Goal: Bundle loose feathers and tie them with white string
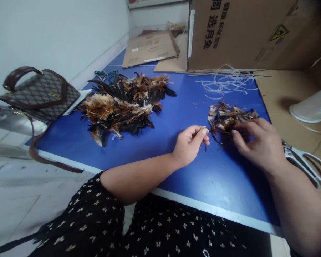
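Observation:
On the blue table lies a small heap of brown and black feathers. My right hand reaches over its right side, fingers curved and apart, thumb at the near edge of the heap; what lies under the fingertips is hidden. Just left of the heap, my left hand is closed in a pinch. A pale bit, perhaps a feather, shows at its fingertips, too small to name surely. Further left, larger bunches of orange-brown and black feathers are spread on the table.
Scissors lie by my right wrist. Tangled white string sits behind the small heap. A large cardboard box and flattened cardboard stand at the back. A handbag rests at the left edge, and a white cylinder at the right.

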A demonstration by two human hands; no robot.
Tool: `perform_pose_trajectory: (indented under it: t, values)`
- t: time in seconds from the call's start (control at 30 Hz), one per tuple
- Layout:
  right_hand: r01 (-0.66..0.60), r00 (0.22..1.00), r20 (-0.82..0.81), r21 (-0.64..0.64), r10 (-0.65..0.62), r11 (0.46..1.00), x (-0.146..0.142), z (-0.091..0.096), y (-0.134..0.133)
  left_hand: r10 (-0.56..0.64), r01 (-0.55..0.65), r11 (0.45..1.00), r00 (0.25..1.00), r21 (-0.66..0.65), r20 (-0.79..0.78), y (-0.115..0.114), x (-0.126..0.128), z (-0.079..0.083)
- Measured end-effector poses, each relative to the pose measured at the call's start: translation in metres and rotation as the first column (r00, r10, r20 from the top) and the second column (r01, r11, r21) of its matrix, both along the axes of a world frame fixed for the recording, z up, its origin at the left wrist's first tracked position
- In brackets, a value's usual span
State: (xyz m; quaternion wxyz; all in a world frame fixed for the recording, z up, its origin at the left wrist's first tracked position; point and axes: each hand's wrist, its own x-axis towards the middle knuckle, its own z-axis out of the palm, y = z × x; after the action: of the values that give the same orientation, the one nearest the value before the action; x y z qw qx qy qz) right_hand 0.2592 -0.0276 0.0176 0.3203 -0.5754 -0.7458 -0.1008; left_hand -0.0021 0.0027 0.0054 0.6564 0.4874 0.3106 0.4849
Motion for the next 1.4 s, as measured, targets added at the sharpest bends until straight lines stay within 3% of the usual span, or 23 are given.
perform_pose_trajectory:
  t: [0.13, 0.27, 0.4, 0.6, 0.73, 0.87, 1.03, 1.17, 1.4]
  values:
    - [-0.208, 0.978, -0.033, -0.17, 0.206, 0.963, -0.013, -0.002, -0.002, -0.003, 0.003, 1.0, 1.0, -0.017, -0.006, 0.0, 0.0, 0.0]
    - [-0.201, 0.97, 0.086, -0.231, 0.226, 0.952, -0.021, -0.011, 0.002, -0.008, 0.008, 1.0, 1.0, -0.018, 0.001, 0.001, 0.0, -0.001]
    - [-0.176, 0.984, 0.002, -0.201, 0.18, 0.964, -0.021, -0.013, 0.003, -0.017, 0.017, 1.0, 1.0, -0.023, 0.005, 0.002, 0.0, -0.002]
    - [-0.103, 0.975, -0.202, -0.057, 0.089, 0.993, -0.025, -0.008, -0.004, -0.051, 0.052, 0.998, 0.998, -0.039, 0.029, 0.001, 0.0, -0.004]
    - [-0.08, 0.966, -0.245, 0.001, 0.078, 0.997, -0.032, -0.007, -0.008, -0.078, 0.09, 0.984, 0.994, -0.155, 0.082, 0.001, 0.003, -0.008]
    - [-0.17, 0.954, -0.249, 0.0, 0.165, 0.985, -0.039, -0.006, -0.009, -0.067, 0.116, 0.956, 0.98, -0.268, 0.185, 0.003, 0.008, -0.012]
    - [-0.343, 0.916, -0.262, -0.114, 0.305, 0.932, -0.045, -0.006, -0.009, -0.041, 0.134, 0.942, 0.956, -0.308, 0.291, 0.007, 0.009, -0.01]
    - [-0.374, 0.905, -0.278, -0.162, 0.322, 0.913, -0.047, -0.007, -0.01, -0.047, 0.142, 0.944, 0.952, -0.299, 0.302, 0.006, 0.007, -0.006]
    - [-0.436, 0.875, -0.291, -0.127, 0.386, 0.891, -0.045, -0.003, -0.013, -0.064, 0.153, 0.943, 0.955, -0.296, 0.291, 0.007, 0.005, -0.01]
